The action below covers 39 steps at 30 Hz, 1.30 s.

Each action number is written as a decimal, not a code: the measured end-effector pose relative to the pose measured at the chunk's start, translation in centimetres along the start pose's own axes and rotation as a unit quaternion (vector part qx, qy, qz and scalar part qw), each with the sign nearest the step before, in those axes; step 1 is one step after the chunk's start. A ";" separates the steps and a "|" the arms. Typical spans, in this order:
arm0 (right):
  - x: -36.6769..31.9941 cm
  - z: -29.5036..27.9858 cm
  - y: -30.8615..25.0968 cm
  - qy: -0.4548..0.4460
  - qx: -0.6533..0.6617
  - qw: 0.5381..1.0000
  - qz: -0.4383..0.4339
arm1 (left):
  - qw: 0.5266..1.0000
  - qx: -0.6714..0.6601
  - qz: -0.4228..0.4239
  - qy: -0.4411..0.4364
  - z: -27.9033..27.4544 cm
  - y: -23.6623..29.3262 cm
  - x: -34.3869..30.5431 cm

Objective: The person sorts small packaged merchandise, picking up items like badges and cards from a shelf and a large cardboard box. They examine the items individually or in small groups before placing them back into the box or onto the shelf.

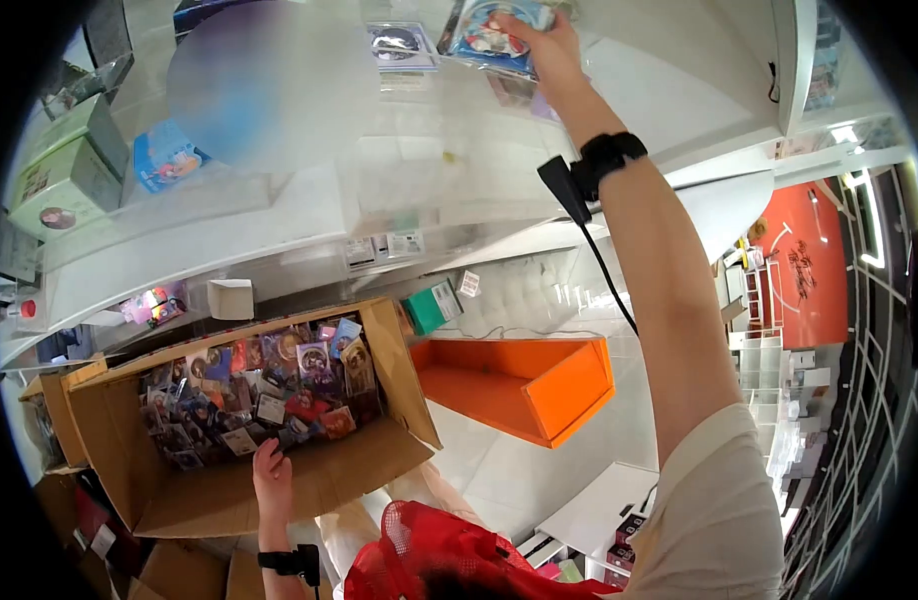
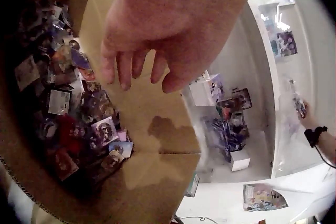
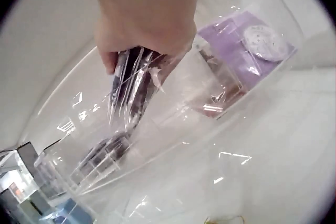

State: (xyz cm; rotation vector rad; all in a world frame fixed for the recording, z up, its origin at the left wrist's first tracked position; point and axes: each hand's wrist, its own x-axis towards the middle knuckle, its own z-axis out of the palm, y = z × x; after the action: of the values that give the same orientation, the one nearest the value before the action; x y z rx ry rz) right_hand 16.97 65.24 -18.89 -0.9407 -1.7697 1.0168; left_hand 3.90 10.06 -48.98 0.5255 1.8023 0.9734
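Note:
My right hand [image 1: 556, 50] grips a stack of plastic-wrapped picture packets [image 1: 489, 38] over the upper shelf. In the right wrist view, the hand [image 3: 147, 29] pinches the wrapped packets [image 3: 131, 87] between thumb and fingers, inside a clear plastic tray [image 3: 173, 155]. My left hand [image 1: 273, 475] is at the near side of a cardboard box [image 1: 379, 470], beside a pile of small wrapped packets [image 1: 269, 385]. Seen from the left wrist, this hand [image 2: 157, 40] hangs over the box flap [image 2: 157, 129] with fingers loosely bent and nothing in them.
An orange bin [image 1: 569, 390] stands right of the cardboard box, near a green box [image 1: 434, 307]. Light green boxes [image 1: 74, 170] and a blue pack [image 1: 167, 157] are at the shelf's left. A purple packet [image 3: 252, 45] lies in the clear tray.

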 end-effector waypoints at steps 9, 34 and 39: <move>-7.1 2.2 -1.8 0.301 0.194 0.927 -0.109 | 0.988 -0.149 -0.044 -0.026 -0.7 -1.3 0.6; -42.5 19.3 7.6 -0.262 0.188 0.794 0.516 | 0.914 -0.360 -0.089 0.166 -0.5 4.4 -2.1; -43.3 20.0 7.9 -0.215 0.213 0.778 0.550 | 0.895 -0.394 -0.077 0.194 -1.4 3.4 -1.9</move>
State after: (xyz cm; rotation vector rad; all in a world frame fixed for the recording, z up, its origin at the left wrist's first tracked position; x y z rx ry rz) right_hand 14.75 24.70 -45.18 -1.5453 -1.0749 2.4137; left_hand 3.20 10.14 -44.84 -0.3377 1.5566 1.6493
